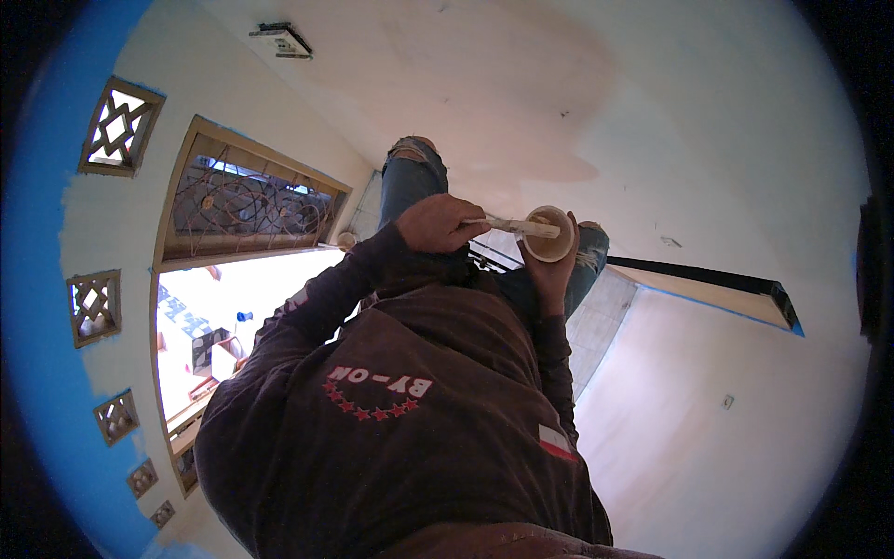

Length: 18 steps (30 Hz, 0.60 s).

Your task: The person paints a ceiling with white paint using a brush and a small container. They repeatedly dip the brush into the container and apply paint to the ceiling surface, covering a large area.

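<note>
brown cloth of a shirt fills the lower centre of the frame, with pale lettering and an arc of red stars on the chest and a white-and-red patch to the right of them. its long sleeves run up to two bare hands near the middle of the frame.

the left hand is closed around the handle of a brush, which points to the right. the right hand is curled around the right and lower side of a pale cup, just right of centre, its mouth facing up. the brush's head lies over that mouth; whether it touches what is inside, i cannot tell.

beyond the hands, torn blue jeans show at both knees, and grey tiles lie right of centre. a pale wall spans the top and upper right, with a pinkish patch on it and a small box at upper left. a socket sits at lower right, below a dark-edged ledge.

on the left, a wooden frame holds a curled metal grille above a bright opening. lattice vents line up beside it, and blue paint covers the far left.
</note>
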Available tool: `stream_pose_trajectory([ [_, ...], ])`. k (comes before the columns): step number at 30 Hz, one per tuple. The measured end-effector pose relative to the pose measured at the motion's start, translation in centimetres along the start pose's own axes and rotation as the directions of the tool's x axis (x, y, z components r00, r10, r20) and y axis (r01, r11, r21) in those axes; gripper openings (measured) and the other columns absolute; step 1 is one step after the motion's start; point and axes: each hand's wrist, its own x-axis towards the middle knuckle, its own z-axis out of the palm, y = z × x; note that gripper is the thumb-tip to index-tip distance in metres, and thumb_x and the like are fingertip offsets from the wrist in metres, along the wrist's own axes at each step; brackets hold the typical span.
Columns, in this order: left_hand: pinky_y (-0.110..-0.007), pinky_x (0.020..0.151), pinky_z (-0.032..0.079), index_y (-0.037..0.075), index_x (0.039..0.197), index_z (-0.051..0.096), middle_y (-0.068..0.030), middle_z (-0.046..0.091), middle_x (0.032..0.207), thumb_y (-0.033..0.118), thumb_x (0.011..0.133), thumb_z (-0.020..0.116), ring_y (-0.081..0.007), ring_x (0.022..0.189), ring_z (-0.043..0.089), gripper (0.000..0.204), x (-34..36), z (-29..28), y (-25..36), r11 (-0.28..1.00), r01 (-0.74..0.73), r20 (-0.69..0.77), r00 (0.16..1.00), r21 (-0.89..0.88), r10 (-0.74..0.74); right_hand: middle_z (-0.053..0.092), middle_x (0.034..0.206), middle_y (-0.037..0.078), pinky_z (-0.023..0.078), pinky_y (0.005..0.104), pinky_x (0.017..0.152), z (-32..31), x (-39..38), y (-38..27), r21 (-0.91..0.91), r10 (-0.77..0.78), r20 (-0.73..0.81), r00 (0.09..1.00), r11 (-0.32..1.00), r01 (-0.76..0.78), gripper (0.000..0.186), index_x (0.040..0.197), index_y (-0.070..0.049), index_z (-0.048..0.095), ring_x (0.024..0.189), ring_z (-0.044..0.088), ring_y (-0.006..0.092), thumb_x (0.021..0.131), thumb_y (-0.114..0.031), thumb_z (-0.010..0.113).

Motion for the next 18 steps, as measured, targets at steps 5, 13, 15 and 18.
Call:
stream_pose_trajectory([
  [5,-0.047,0.063,0.049,0.002,0.089,0.066,-0.0176,0.065,0.076,0.027,0.099,0.057,-0.0377,0.07,0.065,0.028,-0.2,-0.3,0.1,0.999,-0.019,-0.015,1.0,0.035,0.019,0.05,0.135,0.018,0.045,0.0401,0.105,0.1,0.0,-0.7,0.018,0.034,-0.007,0.999,0.999,-0.034,0.105,0.15,-0.001,0.023,0.124,0.054,0.0287,0.071,-0.015,0.09],
  [13,-0.048,0.063,0.049,0.002,0.092,0.066,-0.0173,0.065,0.077,0.027,0.099,0.057,-0.0388,0.071,0.065,0.027,-0.5,0.2,0.1,1.0,-0.025,-0.048,0.999,0.009,0.026,0.049,0.136,0.017,0.045,0.0408,0.106,-0.2,0.0,0.0,-0.053,-0.008,0.015,1.0,0.999,0.009,0.105,0.15,-0.002,0.025,0.126,0.053,0.0287,0.07,-0.017,0.091],
  [15,-0.048,0.063,0.049,0.002,0.092,0.067,-0.0175,0.065,0.077,0.027,0.099,0.057,-0.039,0.071,0.065,0.027,-0.5,0.2,0.1,1.0,-0.028,-0.046,0.999,0.007,0.029,0.048,0.136,0.018,0.045,0.0412,0.106,0.0,0.0,-0.5,-0.043,0.003,0.02,1.0,0.999,-0.002,0.105,0.15,-0.001,0.025,0.126,0.052,0.0286,0.069,-0.018,0.091],
  [18,-0.049,0.063,0.049,0.002,0.092,0.067,-0.0177,0.065,0.076,0.027,0.099,0.058,-0.0388,0.071,0.065,0.028,-0.5,-0.1,0.0,0.999,-0.026,-0.017,1.0,0.025,0.027,0.048,0.137,0.018,0.044,0.0414,0.106,0.1,-0.1,-0.3,-0.019,0.026,0.032,0.999,1.0,-0.025,0.105,0.149,0.0,0.027,0.127,0.051,0.0289,0.068,-0.02,0.092],
])
